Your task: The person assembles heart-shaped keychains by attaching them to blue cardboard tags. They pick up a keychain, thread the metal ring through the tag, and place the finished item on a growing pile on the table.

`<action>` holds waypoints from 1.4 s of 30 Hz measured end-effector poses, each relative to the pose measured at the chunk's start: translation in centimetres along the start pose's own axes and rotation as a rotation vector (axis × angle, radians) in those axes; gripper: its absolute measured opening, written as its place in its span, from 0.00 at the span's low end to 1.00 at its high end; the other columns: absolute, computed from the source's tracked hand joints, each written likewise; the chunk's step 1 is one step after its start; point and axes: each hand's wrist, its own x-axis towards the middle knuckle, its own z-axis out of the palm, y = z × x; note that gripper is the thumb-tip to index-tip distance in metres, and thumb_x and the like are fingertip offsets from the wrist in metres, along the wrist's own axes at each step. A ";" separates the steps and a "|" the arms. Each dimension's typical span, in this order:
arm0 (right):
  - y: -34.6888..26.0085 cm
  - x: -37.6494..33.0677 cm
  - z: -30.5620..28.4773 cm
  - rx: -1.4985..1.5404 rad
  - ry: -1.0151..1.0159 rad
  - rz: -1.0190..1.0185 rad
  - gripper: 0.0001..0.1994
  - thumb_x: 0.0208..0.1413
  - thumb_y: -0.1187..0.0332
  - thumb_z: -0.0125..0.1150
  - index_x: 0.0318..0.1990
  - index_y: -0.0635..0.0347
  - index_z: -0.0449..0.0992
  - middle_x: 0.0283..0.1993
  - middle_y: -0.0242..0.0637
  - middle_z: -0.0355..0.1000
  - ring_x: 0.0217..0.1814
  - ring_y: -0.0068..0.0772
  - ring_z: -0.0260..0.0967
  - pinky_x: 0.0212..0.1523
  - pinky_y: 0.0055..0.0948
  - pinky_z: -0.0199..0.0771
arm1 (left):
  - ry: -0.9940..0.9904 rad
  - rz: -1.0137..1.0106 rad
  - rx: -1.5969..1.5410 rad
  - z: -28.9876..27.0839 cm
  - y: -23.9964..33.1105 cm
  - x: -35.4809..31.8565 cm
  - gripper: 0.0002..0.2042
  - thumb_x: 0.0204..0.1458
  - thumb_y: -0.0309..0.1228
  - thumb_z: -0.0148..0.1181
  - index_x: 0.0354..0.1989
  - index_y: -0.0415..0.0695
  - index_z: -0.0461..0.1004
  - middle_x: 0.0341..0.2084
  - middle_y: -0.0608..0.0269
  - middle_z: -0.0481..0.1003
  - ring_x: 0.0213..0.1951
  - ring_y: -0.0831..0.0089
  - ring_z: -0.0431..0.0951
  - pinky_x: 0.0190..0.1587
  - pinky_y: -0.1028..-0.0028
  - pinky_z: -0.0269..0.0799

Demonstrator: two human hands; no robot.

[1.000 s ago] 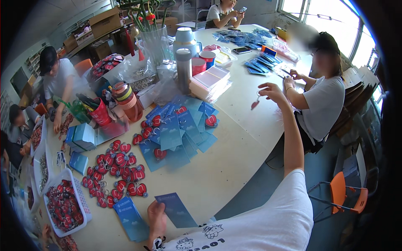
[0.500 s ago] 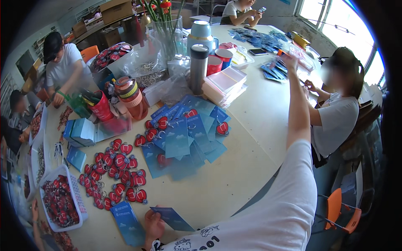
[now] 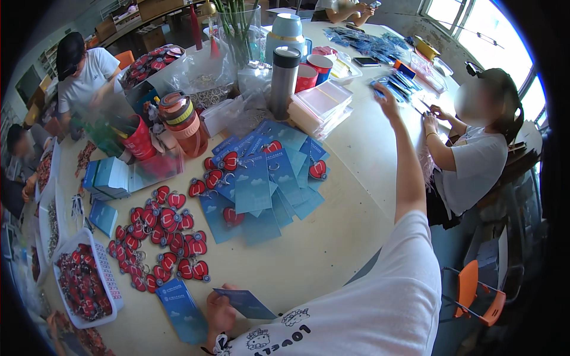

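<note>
My left hand [image 3: 221,313] pinches a blue printed card [image 3: 248,302] near the front edge. Beside it lies a stack of matching cards [image 3: 181,311]. My right hand [image 3: 387,101] reaches far across the table, fingers stretched out, just beside a pile of blue card packs [image 3: 402,85]; nothing is plainly in it. Between the hands, blue cards [image 3: 252,184] lie fanned out, with several red keychains [image 3: 317,170] on and among them. Many more red keychains [image 3: 169,221] form a loose heap to the left.
A white basket [image 3: 117,285] of red keychains stands at the left. Behind the cards are an amber bottle [image 3: 189,133], a steel thermos [image 3: 285,83], clear plastic boxes [image 3: 320,104] and a glass vase [image 3: 240,44]. A co-worker [image 3: 475,151] sits at the right, near an orange chair [image 3: 469,288].
My right hand has come down and left from above the blue packs to beside them. My left hand stays with its card. The co-worker's hands at the right have drawn together.
</note>
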 end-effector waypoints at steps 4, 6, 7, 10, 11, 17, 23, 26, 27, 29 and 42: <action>-7.8 -6.7 2.1 0.170 -0.101 -0.122 0.17 0.57 0.73 0.56 0.55 0.55 0.71 0.56 0.35 0.69 0.57 0.30 0.67 0.54 0.31 0.69 | -0.065 0.035 0.013 0.6 0.4 0.0 0.09 0.55 0.30 0.57 0.39 0.37 0.73 0.34 0.56 0.73 0.39 0.62 0.74 0.44 0.64 0.70; -15.9 -9.9 4.4 0.066 -0.204 -0.173 0.18 0.56 0.74 0.57 0.55 0.57 0.69 0.53 0.38 0.71 0.47 0.30 0.73 0.46 0.29 0.73 | -0.042 0.075 -0.064 1.3 0.6 -1.3 0.09 0.58 0.34 0.54 0.37 0.41 0.70 0.30 0.58 0.71 0.35 0.63 0.73 0.40 0.63 0.69; -16.2 -10.4 4.9 0.104 -0.258 -0.138 0.19 0.55 0.74 0.56 0.56 0.59 0.68 0.52 0.40 0.72 0.42 0.30 0.74 0.42 0.28 0.74 | 0.015 0.088 -0.066 2.4 1.1 -1.8 0.10 0.59 0.37 0.53 0.34 0.43 0.68 0.27 0.60 0.70 0.32 0.65 0.71 0.37 0.64 0.67; -10.0 -7.5 0.0 0.224 -0.316 -0.242 0.18 0.59 0.66 0.47 0.55 0.63 0.68 0.49 0.39 0.72 0.32 0.28 0.73 0.34 0.24 0.73 | -0.190 0.267 0.031 2.5 3.5 -2.1 0.12 0.60 0.39 0.51 0.33 0.42 0.66 0.26 0.57 0.69 0.28 0.64 0.72 0.32 0.64 0.70; -7.1 -5.3 -4.1 0.080 -0.307 -0.126 0.20 0.60 0.60 0.44 0.53 0.62 0.71 0.47 0.35 0.74 0.31 0.27 0.72 0.34 0.23 0.72 | -0.220 0.281 -0.013 4.2 6.0 -2.4 0.12 0.60 0.38 0.51 0.32 0.42 0.66 0.25 0.57 0.68 0.27 0.63 0.72 0.30 0.64 0.70; -27.2 -16.7 4.9 0.400 -0.189 -0.248 0.21 0.60 0.68 0.53 0.60 0.60 0.64 0.41 0.35 0.74 0.29 0.16 0.61 0.32 0.16 0.63 | -0.246 0.547 -0.047 -5.3 16.3 -8.6 0.10 0.60 0.35 0.51 0.34 0.40 0.67 0.27 0.56 0.72 0.30 0.64 0.75 0.29 0.67 0.72; -45.7 -30.9 19.6 0.257 -0.715 -0.415 0.06 0.51 0.76 0.61 0.37 0.61 0.78 0.34 0.33 0.73 0.33 0.23 0.70 0.35 0.22 0.68 | 0.211 0.608 0.203 -14.1 17.2 -9.8 0.17 0.61 0.30 0.49 0.56 0.37 0.65 0.49 0.61 0.74 0.51 0.74 0.72 0.56 0.72 0.64; -48.2 -34.4 26.8 0.467 -0.943 -0.460 0.09 0.49 0.75 0.64 0.39 0.61 0.78 0.36 0.35 0.71 0.34 0.27 0.69 0.36 0.25 0.71 | 0.184 0.472 0.123 -13.4 17.3 -7.5 0.13 0.59 0.31 0.54 0.49 0.38 0.71 0.42 0.64 0.76 0.45 0.77 0.73 0.51 0.75 0.65; -49.4 -35.1 28.4 0.389 -0.936 -0.512 0.10 0.48 0.73 0.65 0.39 0.60 0.78 0.38 0.36 0.70 0.34 0.29 0.69 0.37 0.27 0.72 | 0.189 0.466 0.107 -13.7 17.0 -7.1 0.12 0.59 0.31 0.54 0.48 0.38 0.71 0.42 0.64 0.76 0.46 0.78 0.73 0.51 0.76 0.64; -50.6 -35.9 30.8 0.288 -0.894 -0.587 0.11 0.47 0.70 0.66 0.39 0.59 0.77 0.39 0.37 0.70 0.35 0.33 0.70 0.38 0.31 0.73 | 0.208 0.454 0.114 -12.7 17.1 -6.7 0.11 0.59 0.30 0.53 0.47 0.38 0.72 0.41 0.65 0.76 0.45 0.79 0.73 0.50 0.76 0.64; -52.8 -35.6 30.5 0.602 -0.758 -0.593 0.06 0.56 0.77 0.53 0.40 0.65 0.65 0.36 0.43 0.71 0.37 0.44 0.72 0.37 0.36 0.72 | 0.493 0.615 0.321 -10.4 19.1 -4.9 0.12 0.60 0.31 0.53 0.49 0.39 0.71 0.41 0.69 0.73 0.45 0.83 0.69 0.50 0.80 0.60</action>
